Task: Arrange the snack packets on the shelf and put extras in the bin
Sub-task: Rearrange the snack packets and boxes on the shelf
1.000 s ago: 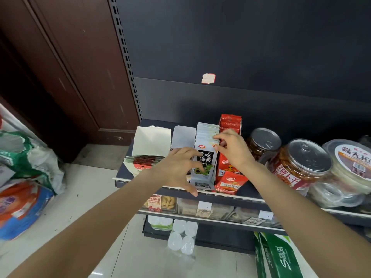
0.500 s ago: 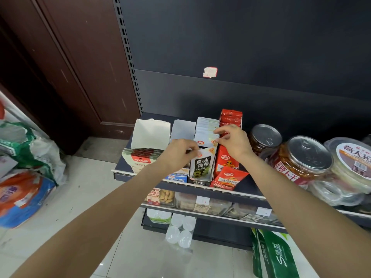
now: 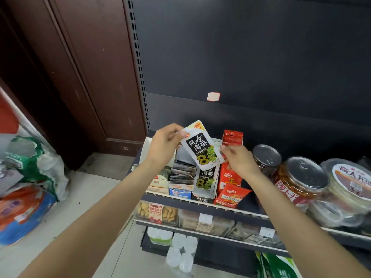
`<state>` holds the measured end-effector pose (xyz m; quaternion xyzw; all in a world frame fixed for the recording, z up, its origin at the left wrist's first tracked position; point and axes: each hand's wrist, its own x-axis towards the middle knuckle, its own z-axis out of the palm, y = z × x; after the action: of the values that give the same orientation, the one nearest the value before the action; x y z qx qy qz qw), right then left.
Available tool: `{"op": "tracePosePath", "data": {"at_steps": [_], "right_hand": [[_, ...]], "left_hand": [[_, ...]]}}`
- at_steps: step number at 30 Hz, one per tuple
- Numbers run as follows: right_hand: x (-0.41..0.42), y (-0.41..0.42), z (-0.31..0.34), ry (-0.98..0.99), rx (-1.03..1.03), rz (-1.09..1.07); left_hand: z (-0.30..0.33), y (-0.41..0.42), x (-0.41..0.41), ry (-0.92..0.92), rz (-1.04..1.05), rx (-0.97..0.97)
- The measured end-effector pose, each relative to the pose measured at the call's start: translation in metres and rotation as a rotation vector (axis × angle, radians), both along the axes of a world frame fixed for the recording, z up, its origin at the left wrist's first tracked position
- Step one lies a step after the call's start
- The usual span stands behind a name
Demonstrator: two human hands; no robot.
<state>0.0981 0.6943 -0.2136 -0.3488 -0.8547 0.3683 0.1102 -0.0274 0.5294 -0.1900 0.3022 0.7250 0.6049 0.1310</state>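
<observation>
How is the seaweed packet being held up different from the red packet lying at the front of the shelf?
The seaweed packet is white and black with green leaves; the red packet is red-orange. The seaweed packet is lifted, tilted, pinched by the left hand and right hand; the red packet leans untouched at the shelf edge. Both are small sealed pouches.

I could not read the small print on the white seaweed packet [image 3: 201, 146]. It hid the row of packets behind it. The round tub [image 3: 349, 183] ran off the right edge, its label cut short.
</observation>
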Motion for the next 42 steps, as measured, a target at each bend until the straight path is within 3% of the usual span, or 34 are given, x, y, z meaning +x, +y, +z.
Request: {"op": "tracePosePath", "data": {"at_steps": [2,5,9,15,19,21,30,36,42], "right_hand": [[0.001,-0.008,0.008,-0.037,-0.268,-0.048],[0.004,-0.017,0.020,0.153,-0.717,-0.169],[0.013,-0.019,0.025,0.433,-0.903,-0.242],[0.022,-0.024,0.030,0.626,-0.740,-0.254],[0.028,-0.032,0.033,0.671,-0.613,-0.212],[0.033,-0.036,0.032,0.676,-0.552,-0.172],[0.037,-0.038,0.025,0.645,-0.554,-0.122],[0.033,-0.030,0.019,0.629,-0.587,-0.259],[0.027,-0.020,0.016,0.508,-0.653,-0.195]], "left_hand": [[0.007,-0.004,0.001,-0.066,-0.008,0.086],[0.014,-0.010,0.002,-0.112,-0.059,0.160],[0.020,-0.020,-0.002,-0.079,-0.125,0.051],[0.023,-0.030,0.001,-0.373,-0.209,0.154],[0.023,-0.036,0.001,-0.101,-0.266,0.018],[0.022,-0.040,0.000,-0.054,-0.259,0.010],[0.013,-0.047,-0.002,-0.107,-0.269,0.021],[0.018,-0.041,-0.002,-0.138,-0.322,-0.036],[0.021,-0.027,-0.008,0.266,-0.087,-0.197]]}}
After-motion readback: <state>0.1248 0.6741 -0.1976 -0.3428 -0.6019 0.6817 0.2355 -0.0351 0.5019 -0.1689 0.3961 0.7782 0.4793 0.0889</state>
